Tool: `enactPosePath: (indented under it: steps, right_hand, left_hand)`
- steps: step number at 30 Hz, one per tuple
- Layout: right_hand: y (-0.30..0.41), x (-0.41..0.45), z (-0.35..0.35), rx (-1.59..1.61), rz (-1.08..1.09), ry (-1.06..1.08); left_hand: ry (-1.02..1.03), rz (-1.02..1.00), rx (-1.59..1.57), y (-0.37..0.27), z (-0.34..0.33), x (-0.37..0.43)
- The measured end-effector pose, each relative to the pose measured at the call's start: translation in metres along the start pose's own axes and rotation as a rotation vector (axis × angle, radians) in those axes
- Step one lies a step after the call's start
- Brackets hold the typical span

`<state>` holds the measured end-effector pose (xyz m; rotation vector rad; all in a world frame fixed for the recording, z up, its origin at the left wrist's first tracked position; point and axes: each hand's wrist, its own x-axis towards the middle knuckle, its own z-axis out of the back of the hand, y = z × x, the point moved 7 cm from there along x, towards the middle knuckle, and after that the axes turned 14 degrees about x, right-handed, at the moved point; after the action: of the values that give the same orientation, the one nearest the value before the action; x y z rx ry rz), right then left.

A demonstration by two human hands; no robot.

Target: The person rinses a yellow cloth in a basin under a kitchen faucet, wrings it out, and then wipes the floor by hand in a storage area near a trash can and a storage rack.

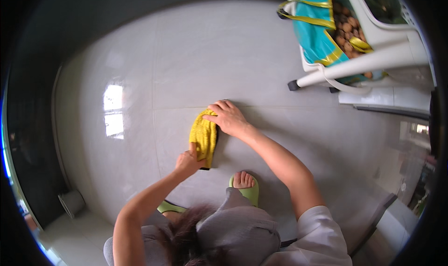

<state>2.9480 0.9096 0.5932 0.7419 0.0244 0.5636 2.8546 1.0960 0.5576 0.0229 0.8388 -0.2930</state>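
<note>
A yellow textured cleaning pad (203, 133) with a dark underside lies lengthwise before me, on or just above the grey tiled floor (210, 63). My left hand (188, 161) grips its near end, the index finger stretched along the yellow face. At the far end, my right hand (229, 118) has hold of the right corner, its fingers bent over the edge. The fingertips of that hand are partly hidden. A dark strip shows along the pad's right side and near edge.
To the upper right, a white plastic frame (364, 64) with black feet stands around a turquoise bag (313, 31) of round brown items (346, 28). My feet wear green slippers (253, 192). A grey cylinder (71, 203) lies at lower left, beside a dark panel (31, 133).
</note>
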Motion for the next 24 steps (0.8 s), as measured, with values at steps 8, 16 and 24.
enactPosePath:
  steps: [8,16,24]
  right_hand:
    - [-0.068,-0.179,0.125,-0.090,-0.348,-0.180]
    - [-0.036,-0.261,0.134,0.096,-0.535,-0.281]
    - [-0.052,-0.283,0.112,-0.291,-0.461,-0.095]
  left_hand:
    - [0.111,-0.302,-0.142,-0.205,0.000,0.026]
    - [0.404,-0.492,-0.993,-0.324,-0.044,0.024]
    - [0.293,-0.340,-0.621,-0.284,-0.035,0.062]
